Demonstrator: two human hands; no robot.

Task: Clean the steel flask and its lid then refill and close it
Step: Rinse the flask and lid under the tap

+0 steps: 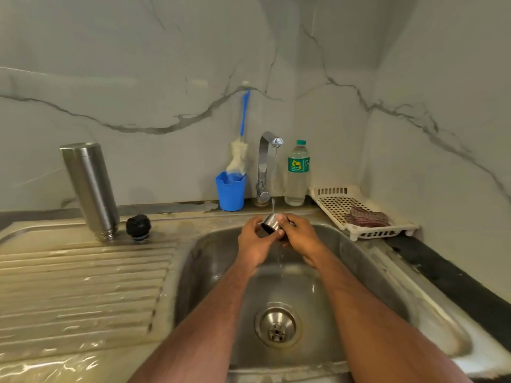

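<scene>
Item: small cylindrical steel cap with a dark inside (270, 224), the flask's outer lid, held over the steel sink basin (367, 261) under a thin stream from the curved chrome tap (266, 161). It is gripped from the left by the left hand (255, 239) and from the right by the right hand (300, 234), fingers curled round it on both sides.

Item: tall brushed-steel flask (88, 189), stood mouth-down on the ribbed steel draining board (83, 286), well apart from the hands. Just beside it, a black round stopper (138, 225).

Item: blue plastic cup (231, 192) holding a blue-handled bottle brush (241, 150); clear plastic water bottle with green label (298, 172); cream slotted plastic tray (359, 214) carrying a striped cloth (367, 217).

Handling note, as judgement: the rinse is best done with the cap turned so its open side meets the stream, thumbs rubbed round the inner rim, then tipped out and drained.
</scene>
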